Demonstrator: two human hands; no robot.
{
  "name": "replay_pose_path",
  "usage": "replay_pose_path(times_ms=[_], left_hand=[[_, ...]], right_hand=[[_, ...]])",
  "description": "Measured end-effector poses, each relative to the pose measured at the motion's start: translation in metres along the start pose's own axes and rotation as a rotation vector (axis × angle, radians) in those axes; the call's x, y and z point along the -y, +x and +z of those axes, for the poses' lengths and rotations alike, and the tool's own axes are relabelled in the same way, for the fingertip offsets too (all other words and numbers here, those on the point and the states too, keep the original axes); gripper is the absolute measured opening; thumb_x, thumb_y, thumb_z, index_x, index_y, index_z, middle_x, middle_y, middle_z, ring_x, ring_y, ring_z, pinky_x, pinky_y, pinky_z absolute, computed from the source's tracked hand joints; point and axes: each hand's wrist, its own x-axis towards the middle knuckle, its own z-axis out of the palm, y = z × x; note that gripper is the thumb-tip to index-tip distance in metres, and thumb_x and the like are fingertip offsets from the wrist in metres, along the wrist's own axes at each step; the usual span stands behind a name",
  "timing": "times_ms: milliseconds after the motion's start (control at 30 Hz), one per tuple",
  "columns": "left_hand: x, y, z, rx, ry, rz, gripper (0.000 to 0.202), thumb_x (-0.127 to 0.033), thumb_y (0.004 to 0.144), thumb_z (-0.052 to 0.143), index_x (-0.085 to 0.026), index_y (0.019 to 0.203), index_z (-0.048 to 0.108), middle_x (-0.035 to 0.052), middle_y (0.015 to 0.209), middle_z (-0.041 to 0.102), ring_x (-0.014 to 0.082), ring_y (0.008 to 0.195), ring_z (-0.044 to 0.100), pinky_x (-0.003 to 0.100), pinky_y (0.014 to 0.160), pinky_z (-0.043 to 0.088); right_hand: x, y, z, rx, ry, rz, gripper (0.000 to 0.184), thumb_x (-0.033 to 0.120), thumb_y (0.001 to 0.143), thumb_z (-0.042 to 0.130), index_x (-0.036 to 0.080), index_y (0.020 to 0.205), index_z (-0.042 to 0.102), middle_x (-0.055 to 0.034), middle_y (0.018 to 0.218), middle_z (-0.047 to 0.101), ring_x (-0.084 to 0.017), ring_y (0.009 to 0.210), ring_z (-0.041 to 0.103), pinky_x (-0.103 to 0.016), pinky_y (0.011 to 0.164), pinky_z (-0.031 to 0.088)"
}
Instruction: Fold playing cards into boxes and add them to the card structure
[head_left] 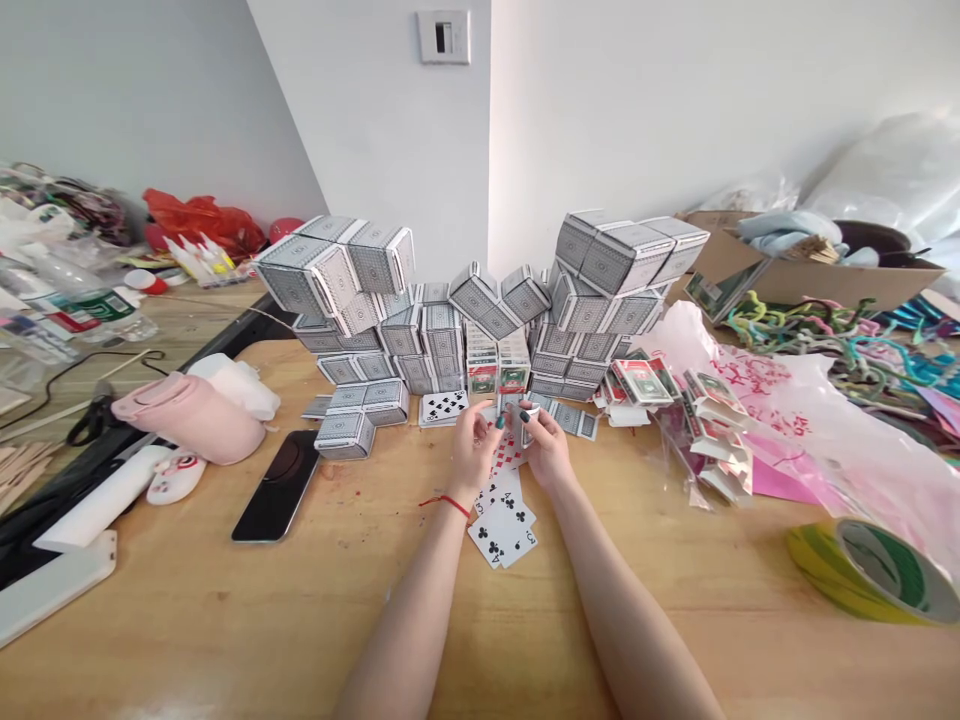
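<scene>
Well, desk: wood-toned, spread beneath nearly everything I watch from my end, with small specks near the middle.
Card structure: blocks with grey patterned card backs piled behind the hands, left and right sides rising higher than the centre, where tilted blocks form a V.
Cardboard box: far right, beyond the structure, stuffed with pale blue and dark items.
Pink tumbler: over on the left, a white plastic bag just beside it.
Tape roll: yellow and green, near the right edge.
Left hand: I see it raised over the cards, fingers curled and thumb towards its partner; whether it grips anything, I cannot tell.
Right hand: I see thumb and fingers pinching a card.
Phone: dark screen up, left of the hands, near the lowest block.
Opened card boxes: right of the structure, beside crumpled plastic.
Loose cards: face up and overlapping, clubs between the forearms, red diamonds just below the hands.
Spade card: flat and face up, left of the left hand.
Held card: bent, in the right hand, before the structure's centre.
Bracelet: red cord, left wrist.
</scene>
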Motion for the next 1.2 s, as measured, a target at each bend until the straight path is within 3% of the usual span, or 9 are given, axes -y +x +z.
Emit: replay_pose_path(times_ms=[67, 167, 300, 433, 667, 767, 900, 1033, 1200], left_hand=[[0.004, 0.002, 0.000, 0.095, -0.191, -0.181, 0.041, -0.042, 0.081, 0.044, -0.019, 0.115, 0.045, -0.0016, 0.061, 0.051, 0.0120, 0.054, 0.051, 0.025, 0.053, 0.044], [0.006, 0.004, 0.000, 0.232, -0.378, -0.382, 0.049, -0.048, 0.078, 0.046, -0.020, 0.119, 0.040, -0.0028, 0.057, 0.054, 0.0114, 0.044, 0.053, 0.023, 0.044, 0.045], [0.004, 0.008, -0.004, 0.352, -0.543, -0.534, 0.047, -0.043, 0.074, 0.055, -0.019, 0.113, 0.046, 0.0004, 0.069, 0.060, 0.0122, 0.052, 0.059, 0.027, 0.051, 0.051], [0.003, 0.010, -0.011, 0.460, -0.672, -0.593, 0.039, -0.035, 0.073, 0.060, -0.017, 0.106, 0.054, 0.0052, 0.082, 0.064, 0.0131, 0.066, 0.062, 0.029, 0.063, 0.053], [0.003, 0.012, -0.016, 0.434, -0.772, -0.489, 0.033, -0.027, 0.072, 0.063, -0.016, 0.103, 0.059, 0.0075, 0.099, 0.064, 0.0185, 0.091, 0.060, 0.035, 0.085, 0.046], [0.005, 0.014, -0.015, 0.376, -0.733, -0.421, 0.035, -0.025, 0.070, 0.064, -0.016, 0.104, 0.059, 0.0077, 0.105, 0.062, 0.0195, 0.097, 0.057, 0.036, 0.090, 0.043], [0.009, 0.015, -0.013, 0.289, -0.585, -0.341, 0.041, -0.021, 0.067, 0.067, -0.016, 0.107, 0.057, 0.0085, 0.112, 0.059, 0.0196, 0.103, 0.055, 0.036, 0.091, 0.042], [0.013, 0.012, -0.008, 0.302, -0.443, -0.279, 0.047, -0.018, 0.064, 0.069, -0.017, 0.109, 0.055, 0.0101, 0.116, 0.057, 0.0199, 0.103, 0.055, 0.038, 0.090, 0.043], [0.015, 0.008, -0.002, 0.299, -0.389, -0.171, 0.047, -0.015, 0.064, 0.067, -0.016, 0.109, 0.054, 0.0111, 0.116, 0.056, 0.0202, 0.105, 0.054, 0.040, 0.093, 0.042]], right_hand=[[-0.002, -0.001, 0.000, -0.027, -0.113, -0.077, 0.038, 0.034, 0.062, 0.069, 0.021, 0.096, 0.058, -0.0034, 0.091, 0.064, -0.018, 0.080, 0.059, -0.031, 0.072, 0.045], [-0.003, -0.004, 0.001, 0.003, -0.297, -0.159, 0.041, 0.032, 0.061, 0.070, 0.020, 0.098, 0.057, -0.0036, 0.090, 0.063, -0.018, 0.080, 0.058, -0.030, 0.072, 0.045], [0.001, -0.008, 0.003, 0.082, -0.372, -0.221, 0.041, 0.030, 0.063, 0.069, 0.021, 0.101, 0.056, -0.0043, 0.096, 0.061, -0.020, 0.089, 0.056, -0.031, 0.078, 0.044], [0.003, -0.009, 0.003, 0.144, -0.359, -0.240, 0.045, 0.030, 0.062, 0.070, 0.022, 0.103, 0.055, -0.0054, 0.101, 0.061, -0.022, 0.094, 0.055, -0.035, 0.083, 0.043], [-0.007, -0.003, 0.000, -0.006, -0.374, -0.187, 0.059, 0.030, 0.055, 0.074, 0.024, 0.110, 0.053, -0.0063, 0.111, 0.056, -0.023, 0.098, 0.053, -0.038, 0.085, 0.044], [-0.011, 0.002, -0.003, -0.085, -0.308, -0.137, 0.059, 0.031, 0.056, 0.074, 0.023, 0.111, 0.053, -0.0055, 0.102, 0.058, -0.021, 0.091, 0.056, -0.036, 0.081, 0.046], [-0.011, 0.005, -0.007, -0.076, -0.150, -0.054, 0.052, 0.032, 0.058, 0.072, 0.021, 0.106, 0.056, -0.0044, 0.096, 0.060, -0.016, 0.080, 0.058, -0.031, 0.071, 0.048], [-0.010, 0.006, -0.006, -0.060, -0.043, 0.014, 0.049, 0.034, 0.059, 0.071, 0.020, 0.104, 0.058, -0.0053, 0.100, 0.061, -0.016, 0.074, 0.059, -0.028, 0.063, 0.047], [-0.005, 0.002, -0.004, 0.005, 0.013, 0.026, 0.050, 0.032, 0.059, 0.070, 0.022, 0.106, 0.058, -0.0049, 0.107, 0.060, -0.017, 0.077, 0.059, -0.028, 0.065, 0.046]])
